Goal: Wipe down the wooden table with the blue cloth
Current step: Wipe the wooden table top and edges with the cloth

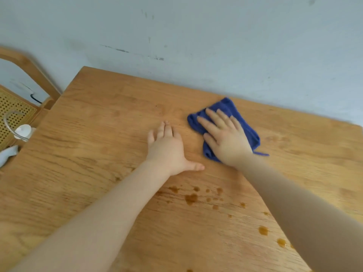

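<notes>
The wooden table (94, 134) fills most of the head view, its far edge against a pale wall. A crumpled blue cloth (225, 107) lies on the table's far right part. My right hand (224, 138) is pressed flat on top of the cloth, fingers spread, covering its middle. My left hand (167, 148) rests flat on the bare wood just left of the cloth, palm down, fingers together and thumb out, holding nothing. Several brown liquid spots (191, 198) dot the wood nearer to me, between my two forearms and under the right one.
A wooden chair (29, 71) with a woven cane seat stands at the table's left end. On the chair lie a white object with a clear loop (22, 130) and a pale item (8, 154). The scuffed wall (196, 36) runs behind the table.
</notes>
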The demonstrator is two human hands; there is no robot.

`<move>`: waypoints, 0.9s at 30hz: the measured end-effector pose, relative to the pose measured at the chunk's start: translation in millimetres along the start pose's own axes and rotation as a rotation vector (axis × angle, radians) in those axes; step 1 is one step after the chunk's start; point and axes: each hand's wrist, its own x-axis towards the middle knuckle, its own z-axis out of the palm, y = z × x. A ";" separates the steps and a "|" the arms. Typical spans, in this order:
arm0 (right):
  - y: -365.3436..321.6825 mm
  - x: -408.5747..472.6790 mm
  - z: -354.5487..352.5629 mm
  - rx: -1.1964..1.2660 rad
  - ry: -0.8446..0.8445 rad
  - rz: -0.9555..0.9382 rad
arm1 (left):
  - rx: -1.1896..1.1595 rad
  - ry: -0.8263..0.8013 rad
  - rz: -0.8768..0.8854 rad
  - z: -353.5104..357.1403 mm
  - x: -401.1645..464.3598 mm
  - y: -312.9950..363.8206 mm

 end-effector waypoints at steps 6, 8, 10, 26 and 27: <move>28.0 14.1 -10.6 0.005 -0.039 -0.106 | 0.042 0.005 -0.040 2.1 5.4 10.7; 37.3 41.3 -11.0 -0.003 -0.035 0.009 | 0.033 0.014 -0.047 2.6 7.9 10.6; 38.0 52.2 -11.5 -0.006 -0.037 0.071 | 0.005 0.011 -0.053 0.3 8.2 11.3; 39.1 50.3 -11.2 -0.016 -0.013 0.139 | -0.139 0.058 -0.040 10.8 6.3 5.5; 38.5 51.0 -10.9 -0.011 -0.014 0.146 | -0.143 0.066 -0.035 11.7 6.6 4.7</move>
